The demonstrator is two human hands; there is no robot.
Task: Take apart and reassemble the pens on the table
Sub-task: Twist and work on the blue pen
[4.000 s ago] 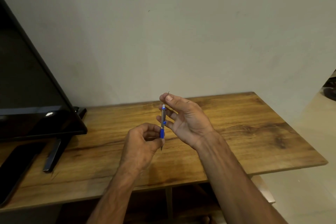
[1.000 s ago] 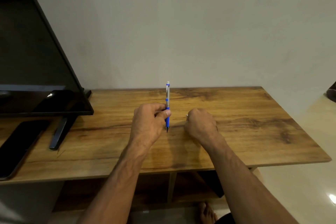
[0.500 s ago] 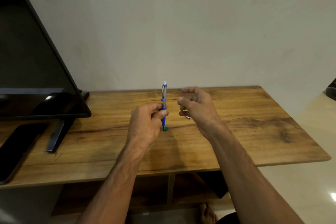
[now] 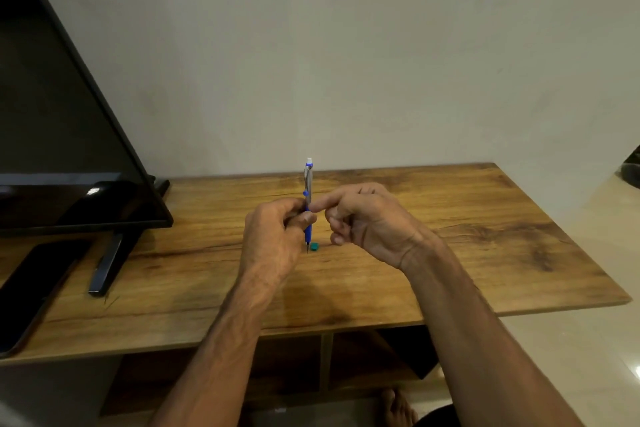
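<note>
The pen [image 4: 308,204] stood upright near the middle of the surface [image 4: 450,218], its tip pointing down and hovering just above the wood or touching it; we could not tell which. Going left to right, we saw a dark phone [image 4: 31,288] lying flat at the far left edge, then a TV [image 4: 69,114] on its stand, both well apart from the work.

Our left hand [image 4: 273,236] was closed around the pen's blue lower part, thumb and fingers pinching it. Just right of the tip lay a small green piece [image 4: 314,246] on the wood; we could not tell what it was. Our right hand [image 4: 367,218] was half curled, its forefinger stretched out to touch the barrel just above the left thumb. Whether the curled fingers hid some small part, we could not tell.

We judged the step to be work on the barrel, either loosening or tightening it. To do it well, we thought the left hand should keep the lower part steady and upright while the right took the upper barrel between thumb and forefinger and turned it along the pen's own axis, without bending it sideways. Any loose inner part could drop and roll, so we thought it wise to stay low over the wood and near the green piece.

No containers were in view; below the top, the open shelves looked dark, and we could not make out anything in them.
</note>
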